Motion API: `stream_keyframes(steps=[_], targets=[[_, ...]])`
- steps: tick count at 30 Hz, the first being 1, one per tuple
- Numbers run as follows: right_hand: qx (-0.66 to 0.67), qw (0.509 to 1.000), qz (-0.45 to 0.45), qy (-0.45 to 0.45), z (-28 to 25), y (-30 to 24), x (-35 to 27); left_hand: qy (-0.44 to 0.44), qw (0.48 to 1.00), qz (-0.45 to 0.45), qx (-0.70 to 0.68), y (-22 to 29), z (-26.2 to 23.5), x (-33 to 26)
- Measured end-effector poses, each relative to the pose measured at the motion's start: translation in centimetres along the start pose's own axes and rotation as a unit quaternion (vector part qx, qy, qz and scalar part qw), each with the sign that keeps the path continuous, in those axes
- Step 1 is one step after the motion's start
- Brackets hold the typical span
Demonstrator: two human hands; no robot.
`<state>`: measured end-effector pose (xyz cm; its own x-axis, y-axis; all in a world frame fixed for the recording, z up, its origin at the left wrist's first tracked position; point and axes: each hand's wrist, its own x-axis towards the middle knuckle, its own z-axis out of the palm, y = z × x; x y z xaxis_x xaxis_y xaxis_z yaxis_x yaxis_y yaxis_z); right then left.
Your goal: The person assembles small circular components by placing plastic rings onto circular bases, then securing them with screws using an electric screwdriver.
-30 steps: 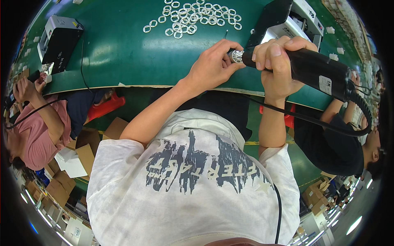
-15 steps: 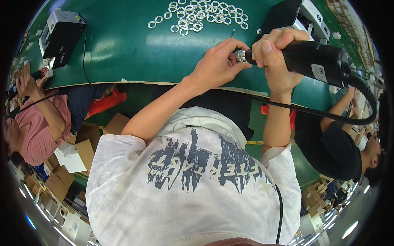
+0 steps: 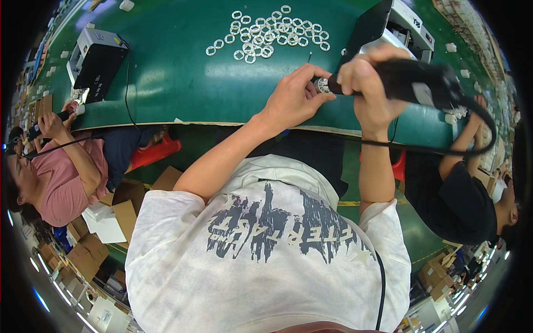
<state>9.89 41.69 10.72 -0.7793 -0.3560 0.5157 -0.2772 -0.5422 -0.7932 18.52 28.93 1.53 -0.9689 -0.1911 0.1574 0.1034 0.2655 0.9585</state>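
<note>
My right hand (image 3: 367,83), smeared by motion, grips a corded black electric screwdriver (image 3: 402,82) that lies nearly level, its nose pointing left. Between thumb and fingers of my left hand (image 3: 293,99) is a small whitish round part (image 3: 323,85), held up against the screwdriver's nose. Fingers and tool hide much of that part. Beyond my hands, a loose pile of white rings (image 3: 269,36) with square-looking openings lies on the green table (image 3: 183,83).
A black-and-silver machine (image 3: 95,66) stands at left, a similar one (image 3: 383,28) at far right. Co-workers sit on both sides: one in a pink shirt (image 3: 78,180), one in black (image 3: 449,194). The screwdriver's thick cable (image 3: 491,125) loops at right. Cardboard boxes (image 3: 89,252) stand behind left.
The whole view has shifted slightly, so the table sits lower in it. My right hand and the screwdriver have become blurred. My left hand keeps its hold on the round part.
</note>
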Motion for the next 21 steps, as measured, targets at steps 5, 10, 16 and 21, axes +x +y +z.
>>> stream_keyframes(steps=[5, 10, 16, 21], targets=[[-0.047, 0.998, -0.042, 0.007, -1.3, -2.9, -0.4, 0.013, 1.000, 0.011, 0.010, 0.3, -0.2, 0.0], [-0.140, 0.988, -0.039, 0.055, -2.3, -1.9, -2.6, -0.006, 1.000, -0.007, -0.009, 0.4, -0.5, -0.1], [-0.387, 0.893, -0.218, 0.070, -7.3, 1.4, -9.7, 0.057, 0.988, -0.045, -0.140, 3.4, -3.4, 2.5], [-0.378, 0.922, -0.071, -0.047, -2.6, 3.6, -7.9, 0.054, 0.996, 0.020, 0.066, 1.2, -9.6, 13.9]])
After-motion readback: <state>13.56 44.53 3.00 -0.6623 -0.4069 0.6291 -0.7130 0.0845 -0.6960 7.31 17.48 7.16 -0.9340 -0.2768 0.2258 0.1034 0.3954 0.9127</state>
